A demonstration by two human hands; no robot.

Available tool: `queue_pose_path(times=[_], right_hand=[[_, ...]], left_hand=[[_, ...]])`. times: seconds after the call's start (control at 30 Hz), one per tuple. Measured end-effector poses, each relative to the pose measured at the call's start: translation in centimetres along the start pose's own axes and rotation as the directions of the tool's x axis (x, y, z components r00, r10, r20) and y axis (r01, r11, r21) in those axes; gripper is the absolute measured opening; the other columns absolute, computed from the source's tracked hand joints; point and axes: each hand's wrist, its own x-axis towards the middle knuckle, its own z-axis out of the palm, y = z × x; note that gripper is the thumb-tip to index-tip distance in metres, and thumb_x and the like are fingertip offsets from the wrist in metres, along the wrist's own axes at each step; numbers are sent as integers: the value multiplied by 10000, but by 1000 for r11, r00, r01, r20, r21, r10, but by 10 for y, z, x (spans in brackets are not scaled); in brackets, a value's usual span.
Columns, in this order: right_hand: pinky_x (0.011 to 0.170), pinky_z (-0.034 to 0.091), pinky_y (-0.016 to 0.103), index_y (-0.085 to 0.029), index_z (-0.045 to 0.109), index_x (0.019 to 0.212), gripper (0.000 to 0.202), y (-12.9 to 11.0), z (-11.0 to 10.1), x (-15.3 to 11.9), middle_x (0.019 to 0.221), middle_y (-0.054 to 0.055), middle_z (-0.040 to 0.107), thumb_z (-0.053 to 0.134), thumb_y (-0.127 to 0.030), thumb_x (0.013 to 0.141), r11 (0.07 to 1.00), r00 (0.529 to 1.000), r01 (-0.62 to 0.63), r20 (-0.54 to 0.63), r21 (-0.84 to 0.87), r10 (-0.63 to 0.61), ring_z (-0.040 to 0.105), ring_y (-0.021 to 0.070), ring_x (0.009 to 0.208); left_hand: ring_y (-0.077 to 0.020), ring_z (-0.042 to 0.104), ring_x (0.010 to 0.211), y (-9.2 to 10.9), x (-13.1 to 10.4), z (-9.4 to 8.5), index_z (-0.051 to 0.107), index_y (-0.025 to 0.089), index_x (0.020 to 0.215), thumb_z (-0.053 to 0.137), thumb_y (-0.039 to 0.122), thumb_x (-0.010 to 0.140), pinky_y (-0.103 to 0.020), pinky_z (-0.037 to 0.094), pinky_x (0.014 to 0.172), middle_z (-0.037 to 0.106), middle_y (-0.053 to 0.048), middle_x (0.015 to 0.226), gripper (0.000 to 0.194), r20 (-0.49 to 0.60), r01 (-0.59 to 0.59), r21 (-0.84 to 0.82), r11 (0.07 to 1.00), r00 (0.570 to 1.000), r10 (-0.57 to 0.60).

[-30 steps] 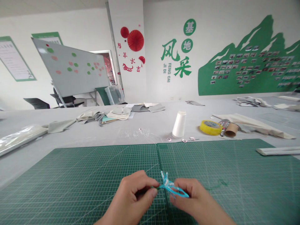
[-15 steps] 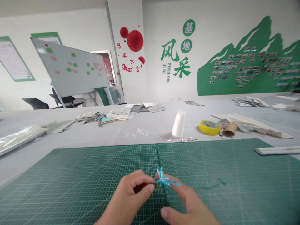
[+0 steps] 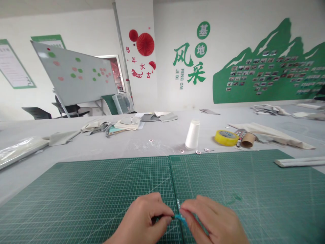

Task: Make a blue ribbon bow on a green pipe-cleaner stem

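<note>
My left hand (image 3: 146, 218) pinches the dark green stem of a small blue flower (image 3: 180, 218) between thumb and forefinger. Pale beads show on one upright petal. My right hand (image 3: 212, 220) is closed at the flower's other side, thumb and forefinger pressed together on its petals and covering most of them. Both hands are just above the seam between two green cutting mats (image 3: 114, 179). A loose green thread (image 3: 235, 198) lies on the right mat, partly behind my right hand.
Beyond the mats stand a white thread cone (image 3: 192, 135) and a yellow tape roll (image 3: 226, 138), beside a cardboard tube (image 3: 247, 139). Small metal rings (image 3: 198, 152) lie near the cone. Fabric pieces (image 3: 127, 123) are heaped farther back, with a plastic-wrapped bundle (image 3: 22, 149) at left.
My right hand has gone from spread fingers to a pinch on the flower's petals. Both hands have lowered slightly, and the petals are now mostly hidden.
</note>
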Motion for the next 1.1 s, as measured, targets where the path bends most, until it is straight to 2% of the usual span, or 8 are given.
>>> queue_pose_path(times=[0.17,0.4,0.67,0.77,0.83,0.93,1.03,1.1], right_hand=[[459,247,253,-215,643,681,211,12,-4,17,493,-82,353,552,-323,838,831,859,-494,291,256,421,343,125,456],[472,171,279,-216,533,609,187,29,11,18,492,-87,311,558,-363,721,566,703,-708,498,421,509,235,124,490],[494,238,273,-217,507,561,109,20,20,7,494,-85,345,552,-208,661,578,714,-678,595,454,369,307,122,498],[571,380,295,-198,635,612,111,21,16,8,569,-28,525,578,-197,707,710,758,-602,541,366,363,486,161,568],[820,440,405,-192,753,856,197,22,13,7,887,73,695,625,-199,706,841,825,-494,426,222,372,594,264,881],[1104,203,524,-152,598,1308,707,22,12,4,1417,140,510,711,-191,611,897,861,-436,325,71,392,309,372,1335],[1128,191,495,-153,488,1397,852,19,24,-2,1502,137,405,739,-221,586,782,823,-540,388,311,415,265,340,1389],[1069,318,453,-213,533,1338,770,17,39,-6,1402,128,523,761,-309,609,529,796,-606,457,594,398,447,312,1288]], left_hand=[[-127,535,608,2,0,-1,793,198,812,632,80,734,-218,369,573,536,12,617,215,68,-88,-101,991,993,95],[-126,476,590,5,1,-5,754,199,831,597,137,737,-232,348,568,534,22,645,194,-110,46,-265,963,991,-78],[-108,390,570,-2,4,-11,693,174,745,614,310,801,-243,322,577,490,37,665,166,-81,169,-506,846,967,-242],[-76,300,486,-3,5,-12,680,177,766,614,318,810,-226,278,512,468,60,633,161,-27,228,-566,792,955,-294],[-70,282,473,-3,5,-12,678,176,773,608,316,815,-220,252,490,471,62,626,162,-5,246,-582,775,952,-306],[-66,273,469,-5,5,-11,678,174,781,614,322,816,-214,232,473,471,63,623,165,4,258,-597,760,948,-318],[-63,282,468,-8,4,-7,680,173,783,628,348,812,-209,245,470,483,57,641,184,16,252,-606,755,952,-305],[-63,293,468,-9,4,-3,687,174,779,629,361,808,-211,278,483,502,49,663,198,11,228,-600,767,961,-277]])
